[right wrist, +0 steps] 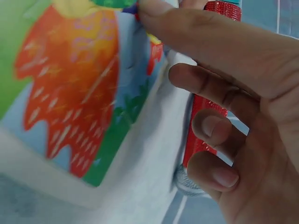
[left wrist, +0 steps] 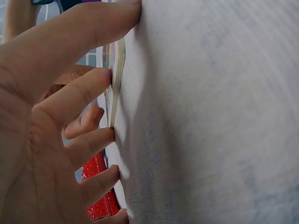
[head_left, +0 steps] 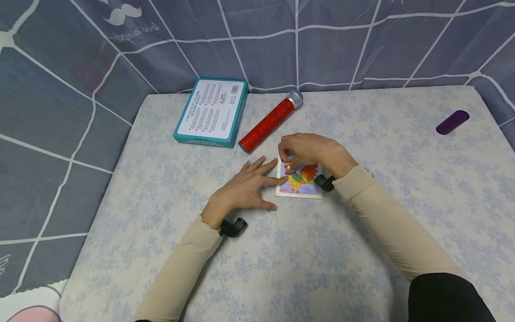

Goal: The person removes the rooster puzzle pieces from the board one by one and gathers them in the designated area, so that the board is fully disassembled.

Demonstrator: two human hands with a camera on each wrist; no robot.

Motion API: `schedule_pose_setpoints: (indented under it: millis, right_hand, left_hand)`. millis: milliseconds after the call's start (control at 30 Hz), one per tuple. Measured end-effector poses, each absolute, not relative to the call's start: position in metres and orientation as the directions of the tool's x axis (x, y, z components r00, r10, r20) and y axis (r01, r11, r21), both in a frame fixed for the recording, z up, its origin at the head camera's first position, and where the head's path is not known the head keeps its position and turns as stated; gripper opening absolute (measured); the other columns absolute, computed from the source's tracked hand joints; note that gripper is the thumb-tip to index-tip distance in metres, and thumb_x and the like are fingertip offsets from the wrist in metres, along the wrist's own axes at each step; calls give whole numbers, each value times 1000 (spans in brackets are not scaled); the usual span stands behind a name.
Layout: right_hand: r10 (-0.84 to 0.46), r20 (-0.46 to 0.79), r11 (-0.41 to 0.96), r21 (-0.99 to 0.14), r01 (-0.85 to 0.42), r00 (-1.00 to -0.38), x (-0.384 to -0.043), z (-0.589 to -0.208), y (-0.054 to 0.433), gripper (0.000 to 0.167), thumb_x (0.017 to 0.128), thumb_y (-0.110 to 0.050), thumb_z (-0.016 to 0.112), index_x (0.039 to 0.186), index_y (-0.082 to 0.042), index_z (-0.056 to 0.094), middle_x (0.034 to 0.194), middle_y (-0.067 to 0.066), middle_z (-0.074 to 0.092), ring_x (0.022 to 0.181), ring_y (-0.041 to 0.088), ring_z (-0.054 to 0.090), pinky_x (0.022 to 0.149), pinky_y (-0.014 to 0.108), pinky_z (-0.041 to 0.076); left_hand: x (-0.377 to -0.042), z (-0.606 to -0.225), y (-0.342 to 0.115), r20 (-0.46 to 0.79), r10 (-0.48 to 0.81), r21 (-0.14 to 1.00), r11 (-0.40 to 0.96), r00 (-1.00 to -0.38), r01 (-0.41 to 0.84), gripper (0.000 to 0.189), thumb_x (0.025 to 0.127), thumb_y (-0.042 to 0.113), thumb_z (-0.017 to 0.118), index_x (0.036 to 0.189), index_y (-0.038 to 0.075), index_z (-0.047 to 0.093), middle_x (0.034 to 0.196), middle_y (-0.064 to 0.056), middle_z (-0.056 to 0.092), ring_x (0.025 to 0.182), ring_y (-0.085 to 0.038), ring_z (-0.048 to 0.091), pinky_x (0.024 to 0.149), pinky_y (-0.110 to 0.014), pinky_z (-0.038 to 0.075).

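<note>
Grey-blue curtain fabric with white grid lines (head_left: 261, 53) backs the bench with its pale, blue-mottled cover (head_left: 297, 259). From my remote seat I see the flat, pale-bordered picture puzzle with a colourful bird (head_left: 303, 187) lying mid-bench. At its nine o'clock, the left hand (head_left: 250, 184) is spread, index fingertip on the puzzle. The right hand (head_left: 309, 150) arches over its twelve o'clock edge, fingers bent, thumb touching it; I can't tell whether they pinch a piece. The glittery red microphone-shaped cylinder (head_left: 267, 126) lies towards eleven, the teal-and-white cardboard box (head_left: 211, 112) at ten, the dark purple cylinder (head_left: 452, 122) between two and three.
</note>
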State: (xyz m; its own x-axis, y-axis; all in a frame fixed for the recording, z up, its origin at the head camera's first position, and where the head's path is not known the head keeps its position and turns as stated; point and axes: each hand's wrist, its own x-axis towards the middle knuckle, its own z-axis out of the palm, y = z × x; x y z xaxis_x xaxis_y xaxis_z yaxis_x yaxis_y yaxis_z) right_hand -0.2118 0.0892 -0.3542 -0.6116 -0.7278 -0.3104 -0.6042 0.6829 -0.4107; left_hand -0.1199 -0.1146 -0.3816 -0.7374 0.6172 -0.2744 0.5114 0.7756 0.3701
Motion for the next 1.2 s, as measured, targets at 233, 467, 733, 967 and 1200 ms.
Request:
schedule_pose_setpoints:
  millis: [233, 467, 733, 967, 1200]
  right_hand:
    - [-706, -327, 704, -419, -573, -628, -210, -357, 90, 35, 82, -15, 81, 113, -18, 65, 111, 0, 60, 100, 19, 55, 89, 40, 46]
    - [-705, -312, 708, -276, -649, -636, -203, -351, 82, 29, 81, -16, 81, 108, -16, 70, 104, -1, 65, 91, 18, 57, 82, 40, 49]
    - [-686, -324, 724, -221, -653, -651, -200, -347, 76, 30, 78, -18, 84, 105, -17, 71, 105, -2, 68, 86, 17, 59, 80, 40, 50]
    - [-676, -311, 720, -86, -688, -668, -197, -341, 68, 31, 73, -21, 88, 99, -17, 71, 100, -2, 70, 88, 18, 62, 78, 41, 51]
    - [-661, -371, 730, -112, -675, -653, -202, -340, 67, 30, 72, -16, 87, 93, -17, 66, 97, -3, 65, 83, 17, 59, 76, 38, 49]
  left_hand:
    - [-119, -380, -116, -282, 611, 367, 781, -739, 506, 74, 80, 51, 77, 146, 33, 47, 164, -4, 13, 150, -33, 6, 116, -59, 8]
    - [-119, -380, -117, -274, 615, 383, 775, -740, 502, 74, 80, 50, 77, 146, 32, 47, 164, -4, 13, 150, -33, 6, 116, -59, 7]
    - [-119, -380, -117, -274, 613, 385, 776, -741, 500, 75, 80, 50, 78, 146, 32, 47, 164, -4, 14, 150, -33, 6, 116, -59, 7]
    - [-120, -379, -117, -268, 619, 393, 770, -738, 503, 74, 81, 49, 77, 146, 32, 47, 164, -3, 14, 150, -32, 6, 116, -59, 7]
    - [-120, -380, -115, -266, 624, 390, 767, -735, 509, 74, 81, 49, 78, 146, 32, 47, 164, -3, 14, 150, -33, 6, 116, -59, 8]
